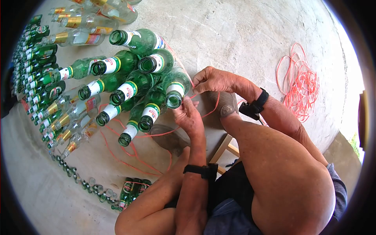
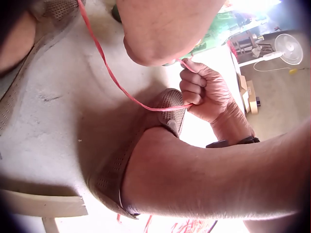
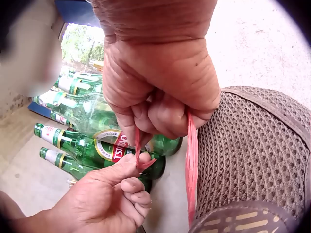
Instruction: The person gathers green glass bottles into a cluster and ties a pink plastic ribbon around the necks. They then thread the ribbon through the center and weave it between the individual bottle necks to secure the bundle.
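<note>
A cluster of green glass bottles [image 1: 156, 60] stands bunched on the floor, necks toward the head camera. Pink plastic string [image 1: 213, 107] runs behind the cluster and between the hands. My right hand [image 1: 215, 80] grips the string in curled fingers beside the bunch, and a length of it hangs from that fist in the right wrist view. Close under the fist, my left hand [image 3: 107, 194] pinches the string's short end between thumb and finger. In the left wrist view, the string [image 2: 109, 73] loops across to the right fist, while the left fingers are mostly hidden behind the hand.
A loose tangle of pink string [image 1: 299, 90] lies on the concrete floor at right. Rows of green and clear bottles [image 1: 82, 39] fill the left side. A tied bundle of bottles [image 1: 133, 188] stands near the left knee. A shoe [image 1: 226, 103] is close beside the right hand.
</note>
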The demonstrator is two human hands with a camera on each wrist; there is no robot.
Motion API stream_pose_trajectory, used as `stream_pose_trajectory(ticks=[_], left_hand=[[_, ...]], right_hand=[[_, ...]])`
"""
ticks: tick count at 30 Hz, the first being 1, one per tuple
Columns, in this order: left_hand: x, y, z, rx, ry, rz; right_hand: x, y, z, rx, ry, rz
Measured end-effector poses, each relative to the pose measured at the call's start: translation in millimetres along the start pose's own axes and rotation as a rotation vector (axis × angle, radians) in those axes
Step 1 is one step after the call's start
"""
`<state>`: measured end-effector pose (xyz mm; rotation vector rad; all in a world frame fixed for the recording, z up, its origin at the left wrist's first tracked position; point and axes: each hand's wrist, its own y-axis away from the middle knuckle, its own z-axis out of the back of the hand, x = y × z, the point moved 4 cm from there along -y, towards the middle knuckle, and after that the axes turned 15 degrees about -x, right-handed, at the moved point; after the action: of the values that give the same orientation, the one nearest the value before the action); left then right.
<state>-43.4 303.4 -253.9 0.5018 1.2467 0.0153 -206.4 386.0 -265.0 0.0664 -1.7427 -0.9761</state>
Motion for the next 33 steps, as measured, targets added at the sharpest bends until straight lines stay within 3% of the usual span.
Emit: stream_pose_trajectory(ticks=[8, 26, 33], left_hand=[[-3.0, 8.4, 5.3, 0.098, -0.022, -0.226], [4.2, 8.6, 3.8, 0.071, -0.068, -0.288], [3.7, -2.5, 11.7, 0.005, -0.099, -0.323]], right_hand=[[-3.2, -4.9, 2.8, -0.046, 0.018, 0.056], [6.8, -29.3, 15.6, -0.051, 0.182, 0.078], [19.0, -38.8, 28.4, -0.087, 0.042, 0.180]])
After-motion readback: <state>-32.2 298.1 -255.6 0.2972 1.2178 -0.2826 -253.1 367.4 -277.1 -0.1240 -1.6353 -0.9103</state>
